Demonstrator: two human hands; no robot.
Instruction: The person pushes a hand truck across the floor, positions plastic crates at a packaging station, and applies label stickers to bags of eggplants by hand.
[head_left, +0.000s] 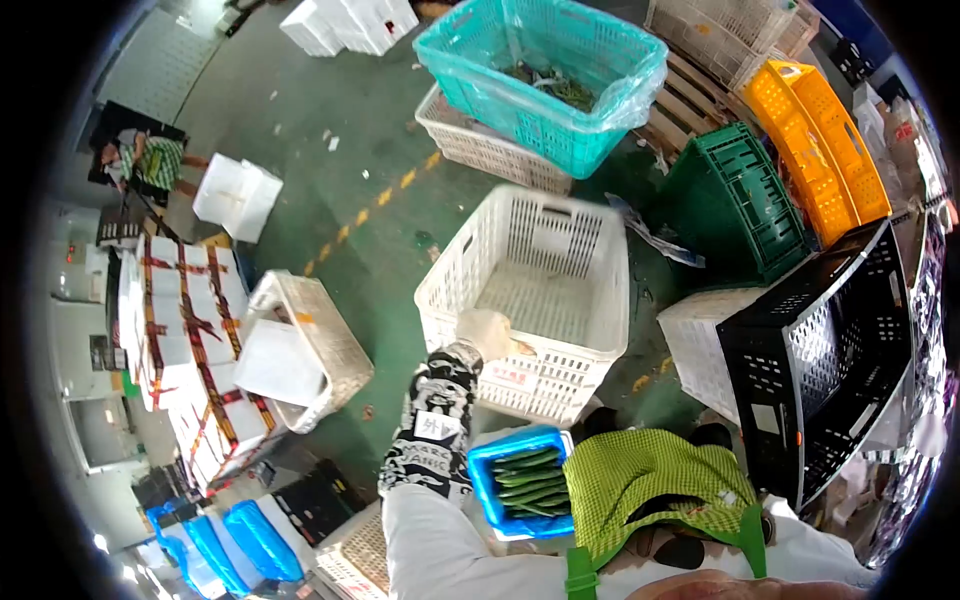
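My left hand [484, 334], in a pale glove, is closed on the near rim of a white plastic crate [575, 375]. This slatted crate stands on the floor in front of me, and its bottom shows bare. A patterned black-and-white sleeve cover [432, 425] is on my left forearm. Close to my body, below the crate, is a box with a blue liner [482, 495] holding several long green cucumbers [530, 483]. A green checked apron [655, 480] hangs at my front. My right hand is out of view.
A turquoise crate [510, 115] with a plastic liner and some greens sits on a white crate [480, 150]. Green [735, 200], yellow [815, 150] and black crates [760, 390] stand right. Taped white boxes [190, 330] and a white crate [335, 350] are left. A person [150, 160] is farther back.
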